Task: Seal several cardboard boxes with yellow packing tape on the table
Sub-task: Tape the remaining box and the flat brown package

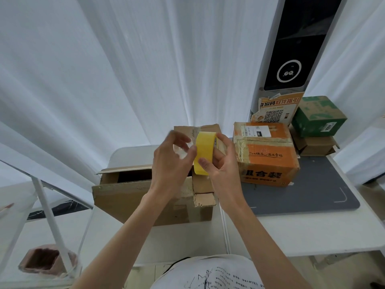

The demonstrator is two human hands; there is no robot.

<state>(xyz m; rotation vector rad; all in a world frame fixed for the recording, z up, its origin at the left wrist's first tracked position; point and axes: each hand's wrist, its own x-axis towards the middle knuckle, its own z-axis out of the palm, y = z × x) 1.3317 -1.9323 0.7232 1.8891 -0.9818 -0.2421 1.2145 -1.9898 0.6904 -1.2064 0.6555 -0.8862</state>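
Open-flapped box point(133, 197) blocks the bench point(291, 230) front-left; orange box point(268, 155) and stacked boxes point(316, 126) obstruct the right rear; grey mat point(312, 192) foreground offers passage.

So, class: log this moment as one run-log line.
stage: finding tape end | right hand: holds tape roll | left hand: picks at roll | open box: unsealed | orange box: beside

White table point(291, 236) carries open brown cardboard box point(133, 197) at left, grey rectangular mat point(308, 195) at right. On mat: orange taped carton point(268, 161); behind it, green carton point(318, 117) stacked on brown carton point(314, 146).
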